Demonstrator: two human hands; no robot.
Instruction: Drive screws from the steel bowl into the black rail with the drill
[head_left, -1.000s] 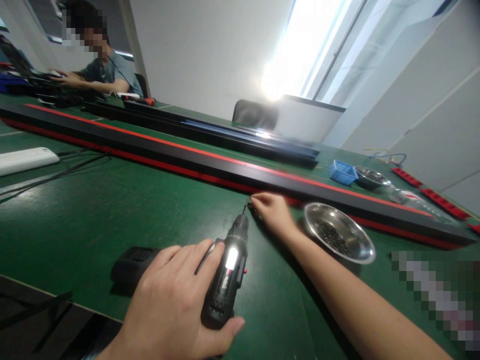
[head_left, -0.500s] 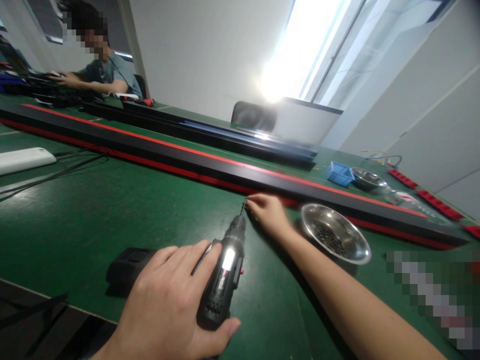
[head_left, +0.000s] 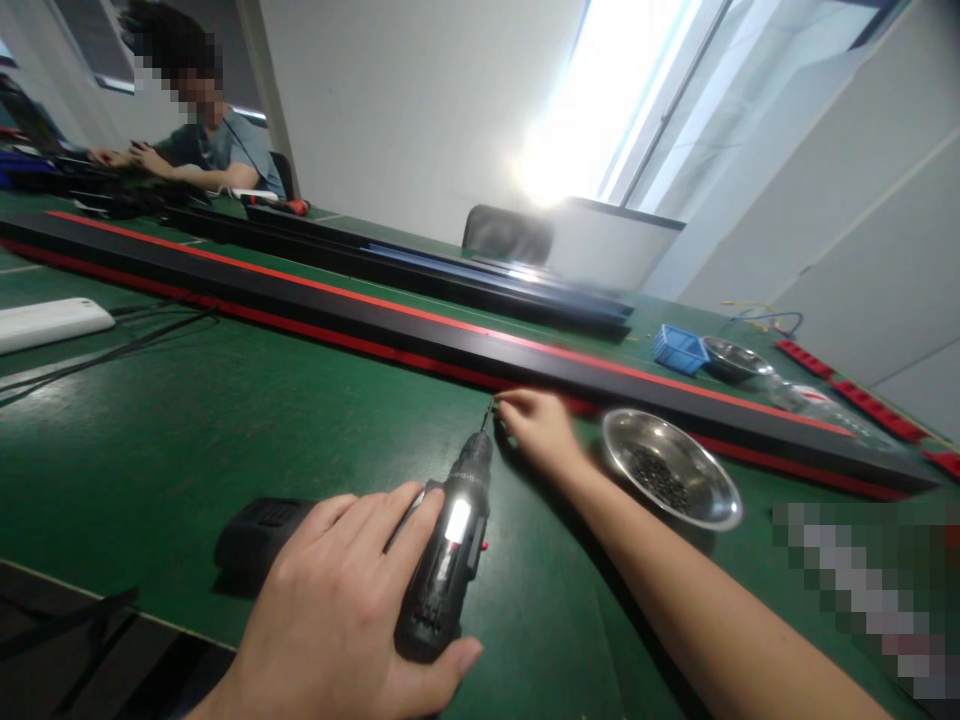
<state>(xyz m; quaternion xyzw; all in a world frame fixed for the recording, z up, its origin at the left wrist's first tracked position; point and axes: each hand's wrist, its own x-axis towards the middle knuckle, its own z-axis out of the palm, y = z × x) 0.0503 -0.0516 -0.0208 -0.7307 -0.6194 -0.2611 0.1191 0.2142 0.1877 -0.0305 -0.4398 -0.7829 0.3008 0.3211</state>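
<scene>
My left hand (head_left: pixel 337 590) is wrapped round a black power drill (head_left: pixel 442 570), which lies on its side with its bit pointing away from me. The drill's battery end shows left of the hand. At the bit's tip, the fingers of my right hand (head_left: pixel 536 425) are pinched together; what they hold is too small to make out. Just beyond them runs a long black bar with red edges (head_left: pixel 420 335). A metal bowl (head_left: pixel 709 480) of small dark screws (head_left: pixel 656 475) stands right of my right hand.
Behind the long bar lie more dark bars (head_left: pixel 480 280) on the green table (head_left: pixel 150 430). A blue basket (head_left: pixel 680 348) and a second metal bowl (head_left: pixel 739 358) stand at the back right. A white device (head_left: pixel 52 325) with cables is at the left. A person (head_left: pixel 240 150) sits at the far left.
My hands and the drill have stayed almost still. The person at the far left has shifted their hands.
</scene>
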